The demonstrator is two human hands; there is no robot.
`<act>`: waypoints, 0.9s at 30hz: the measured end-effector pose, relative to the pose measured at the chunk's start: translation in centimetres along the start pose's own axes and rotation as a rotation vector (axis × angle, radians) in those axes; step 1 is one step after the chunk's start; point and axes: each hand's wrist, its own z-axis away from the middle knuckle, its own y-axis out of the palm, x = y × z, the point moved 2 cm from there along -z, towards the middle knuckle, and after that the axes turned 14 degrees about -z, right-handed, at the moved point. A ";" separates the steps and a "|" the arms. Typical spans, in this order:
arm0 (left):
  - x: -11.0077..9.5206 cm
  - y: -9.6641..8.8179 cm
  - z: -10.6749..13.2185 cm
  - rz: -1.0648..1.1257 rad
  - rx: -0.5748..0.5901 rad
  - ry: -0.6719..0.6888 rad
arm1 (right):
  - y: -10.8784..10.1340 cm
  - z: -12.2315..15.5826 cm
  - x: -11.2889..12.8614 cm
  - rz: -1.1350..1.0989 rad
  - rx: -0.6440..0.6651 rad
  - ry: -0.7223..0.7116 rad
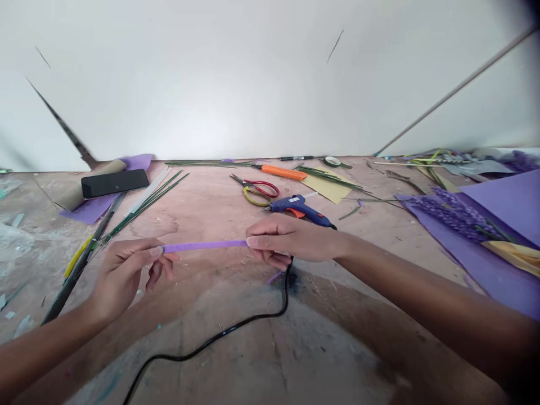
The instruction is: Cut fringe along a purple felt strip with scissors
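A narrow purple strip (205, 246), of paper or felt, is stretched level between my two hands above the wooden board. My left hand (129, 270) pinches its left end between thumb and forefinger, the other fingers loosely curled. At the right end, my right hand (291, 239) pinches the strip the same way. Just behind my right hand lies a blue hot glue gun (310, 211) with an orange trigger, its tip pointing left. Scissors (257, 190) with red and yellow handles lie beyond it.
A black cord (219, 334) snakes across the front. To the left are a phone (115, 183) and green stems (147, 202). An orange cutter (283, 172) and tape roll (332, 161) lie behind. Purple flowers (455, 214) rest on purple sheets (506, 197) at right.
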 end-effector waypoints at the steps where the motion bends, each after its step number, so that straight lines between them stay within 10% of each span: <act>1: 0.2 -0.4 0.0 0.003 -0.012 0.007 | -0.3 0.4 0.1 0.016 -0.012 0.003; 13: 1.1 -7.9 0.9 -0.315 -0.036 -0.085 | -3.1 1.8 -1.2 0.076 -0.013 0.079; 27: 2.6 -10.8 1.1 -0.327 -0.267 -0.214 | -3.6 0.4 -3.3 -0.025 -0.001 0.151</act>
